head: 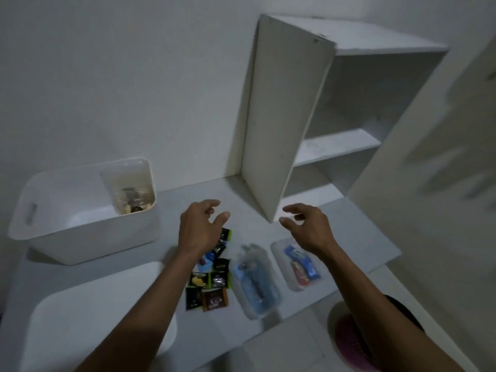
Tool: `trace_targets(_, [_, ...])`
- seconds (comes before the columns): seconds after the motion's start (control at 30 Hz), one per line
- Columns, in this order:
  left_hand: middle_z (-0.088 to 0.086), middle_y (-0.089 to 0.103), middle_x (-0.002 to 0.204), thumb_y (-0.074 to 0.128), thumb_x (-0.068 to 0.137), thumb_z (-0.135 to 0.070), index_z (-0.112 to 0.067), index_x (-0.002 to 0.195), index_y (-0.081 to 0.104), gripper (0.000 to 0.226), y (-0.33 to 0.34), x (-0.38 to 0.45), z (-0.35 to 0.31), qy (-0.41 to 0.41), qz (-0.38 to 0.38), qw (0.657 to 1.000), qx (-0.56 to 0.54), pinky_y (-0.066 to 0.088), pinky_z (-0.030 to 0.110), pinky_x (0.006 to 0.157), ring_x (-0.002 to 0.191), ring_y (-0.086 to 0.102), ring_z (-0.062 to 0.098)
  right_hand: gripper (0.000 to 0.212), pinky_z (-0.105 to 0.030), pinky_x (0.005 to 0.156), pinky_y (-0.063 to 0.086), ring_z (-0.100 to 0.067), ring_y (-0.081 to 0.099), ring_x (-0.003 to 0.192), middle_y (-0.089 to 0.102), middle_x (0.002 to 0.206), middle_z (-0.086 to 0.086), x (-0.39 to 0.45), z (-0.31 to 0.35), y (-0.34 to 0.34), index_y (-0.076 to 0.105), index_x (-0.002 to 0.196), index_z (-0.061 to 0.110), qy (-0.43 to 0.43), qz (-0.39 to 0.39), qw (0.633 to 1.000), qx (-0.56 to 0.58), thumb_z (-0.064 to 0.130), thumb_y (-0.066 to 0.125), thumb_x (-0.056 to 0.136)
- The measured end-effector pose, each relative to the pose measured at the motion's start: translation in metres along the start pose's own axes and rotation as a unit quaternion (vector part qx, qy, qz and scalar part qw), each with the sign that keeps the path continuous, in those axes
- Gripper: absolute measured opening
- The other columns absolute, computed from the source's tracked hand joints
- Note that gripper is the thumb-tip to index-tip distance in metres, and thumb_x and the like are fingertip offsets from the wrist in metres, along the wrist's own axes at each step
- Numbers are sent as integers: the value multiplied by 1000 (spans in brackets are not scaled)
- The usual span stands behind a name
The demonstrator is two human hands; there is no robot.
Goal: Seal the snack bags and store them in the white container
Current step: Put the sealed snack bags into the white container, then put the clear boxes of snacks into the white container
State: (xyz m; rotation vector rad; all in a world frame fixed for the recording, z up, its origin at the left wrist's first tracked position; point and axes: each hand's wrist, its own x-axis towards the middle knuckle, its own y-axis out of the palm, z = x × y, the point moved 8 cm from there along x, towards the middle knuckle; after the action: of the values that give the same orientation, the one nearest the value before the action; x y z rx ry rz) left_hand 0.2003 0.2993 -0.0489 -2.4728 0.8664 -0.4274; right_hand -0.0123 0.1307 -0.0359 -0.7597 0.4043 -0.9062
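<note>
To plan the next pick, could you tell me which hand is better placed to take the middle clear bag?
Probably the right hand: open, empty, hovering nearer the middle clear bag.

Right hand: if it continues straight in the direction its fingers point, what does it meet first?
Probably the lower corner of the open cabinet door, just beyond the right hand fingertips. Depth is unclear, so it may pass beneath.

Bare counter between white container and cabinet door; door overhangs counter
</note>
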Motion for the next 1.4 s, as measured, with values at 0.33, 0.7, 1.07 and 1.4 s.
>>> trace_targets(0.33, [11,58,124,74,84,-30,-13,133,56,54,200,-119,-18,-96,9,994,-40,49,36,96,111,59,22,44,-20,80,43,-13,58,96,65,123,-8,-36,-186,-36,61,129,17,79,24,993,81,25,73,88])
trace_targets(0.7, [8,63,110,61,87,-24,-1,122,56,42,282,-109,-11,-32,-47,998,27,50,26,91,97,58,18,66,-44,114,37,-28,41,139,38,155,-9,-7,-234,33,29,153,17,112,98,983,107,30,60,96])
trace_targets(1.07, [6,50,131,56,97,-28,-11,144,37,54,336,-84,40,-206,56,975,57,46,14,77,109,58,15,66,-45,105,48,-26,55,128,47,149,-8,29,-262,78,23,155,21,108,187,973,80,39,53,99])
trace_targets(1.4, [9,40,143,61,93,-21,-14,146,32,61,329,-85,9,-249,49,966,56,42,18,91,118,51,18,67,-35,112,40,-23,45,137,42,153,-7,33,-251,52,31,153,12,92,167,970,148,25,63,95])
